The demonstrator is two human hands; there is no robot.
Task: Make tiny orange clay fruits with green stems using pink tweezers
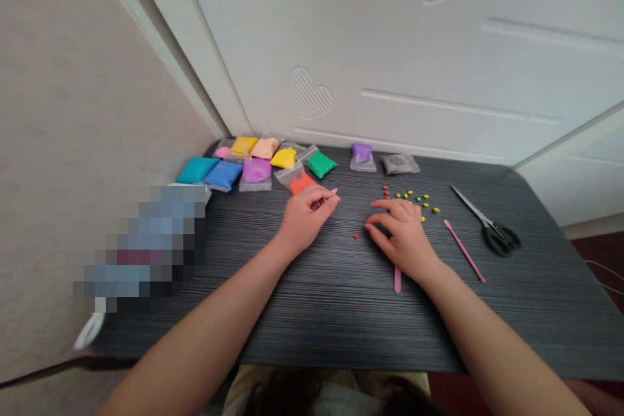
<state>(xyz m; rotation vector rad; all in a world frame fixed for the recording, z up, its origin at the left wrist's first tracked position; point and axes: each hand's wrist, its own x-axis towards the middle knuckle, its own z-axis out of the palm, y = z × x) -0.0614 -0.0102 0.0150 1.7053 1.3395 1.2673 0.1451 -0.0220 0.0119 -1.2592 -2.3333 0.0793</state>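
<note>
My left hand [311,218] is closed around a slim pink modelling tool [334,192], whose tip pokes out past the fingers; the rest is hidden. Just behind that hand lies a bag of orange-red clay [302,182]. My right hand [402,234] is held low over the table with its fingers apart and nothing visible in them. A small red clay ball [356,236] lies left of its fingertips. Under the right hand a flat pink tool [398,279] is partly covered. Beyond its fingers sit several tiny red pieces [385,188] and several yellow-green pieces [426,205].
Scissors [487,224] and a pink stick tool [465,251] lie on the dark table [312,312] at right. Bags of coloured clay, including green [322,164], blue [223,175] and purple [362,153], line the back. A blurred-out object [151,240] stands at left.
</note>
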